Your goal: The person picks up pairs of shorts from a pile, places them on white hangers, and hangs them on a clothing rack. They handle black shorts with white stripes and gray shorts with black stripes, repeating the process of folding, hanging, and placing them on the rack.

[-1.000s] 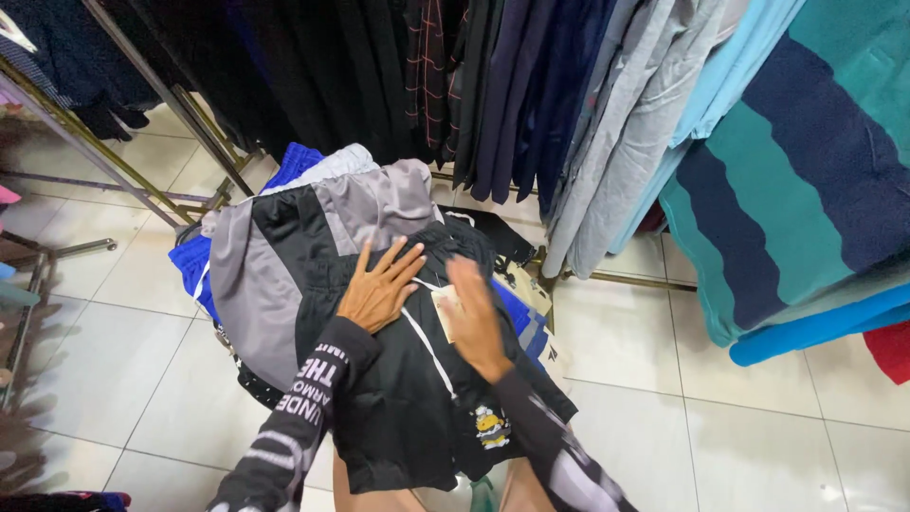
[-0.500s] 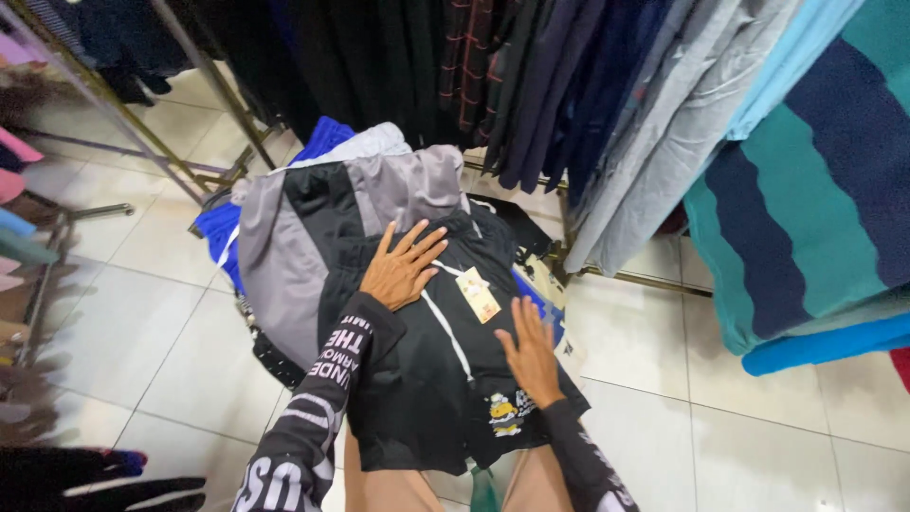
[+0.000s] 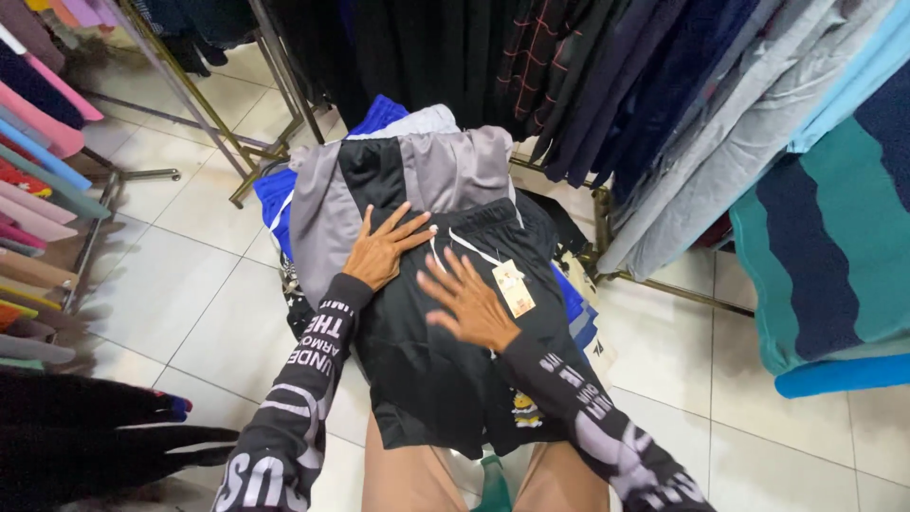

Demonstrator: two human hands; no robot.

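The black shorts [image 3: 445, 370] are laid over the person's lap, on top of a pile of grey-and-black shorts [image 3: 398, 180]. The left hand [image 3: 379, 251] is pressed flat near the waistband, fingers spread; the right hand [image 3: 471, 305] is spread too (slightly blurred), just beside the paper tag [image 3: 513, 288].

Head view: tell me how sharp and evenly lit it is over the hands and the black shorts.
Head view: right hand smeared by motion blur; left hand sharp, flat on the black shorts; light soft and even, dull sheen on the floor tiles; hanging clothes bow outward at the edges from the wide lens.
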